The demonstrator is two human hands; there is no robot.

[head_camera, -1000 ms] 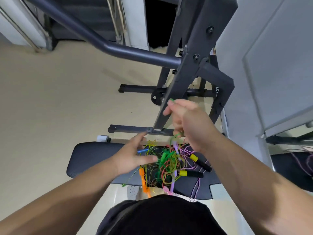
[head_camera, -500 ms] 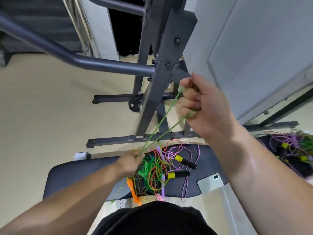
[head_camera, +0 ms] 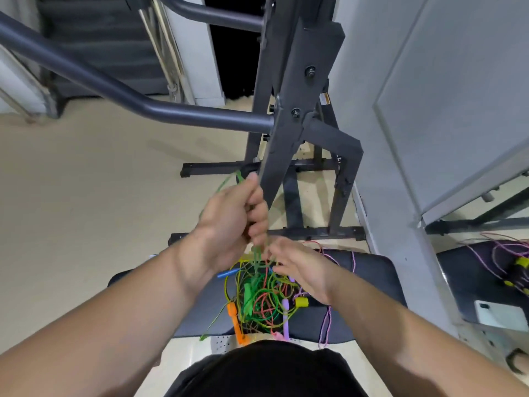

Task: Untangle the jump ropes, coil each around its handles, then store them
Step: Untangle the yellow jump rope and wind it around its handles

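A tangle of jump ropes (head_camera: pixel 263 299) in green, yellow, orange and pink lies on a black bench pad (head_camera: pixel 372 282). An orange handle (head_camera: pixel 234 319), a blue handle (head_camera: pixel 227 273), a purple handle (head_camera: pixel 285 316) and a yellow handle (head_camera: pixel 302 302) stick out of it. My left hand (head_camera: pixel 232 216) is raised above the pile and grips the green rope (head_camera: pixel 256 262), which runs taut down into the tangle. My right hand (head_camera: pixel 297 270) is low over the pile's far edge, its fingertips pinching that same green strand just below my left hand.
A dark metal rack (head_camera: pixel 286 124) with a long bar (head_camera: pixel 114 90) stands right behind the bench. At the right, a grey wall panel (head_camera: pixel 429 110) and a mirror reflect the bench and a white phone (head_camera: pixel 499 313). Beige floor (head_camera: pixel 86 181) lies to the left.
The hands have swapped. My right hand came down from its raised grip to the pile, and my left hand rose from the tangle gripping the green rope.
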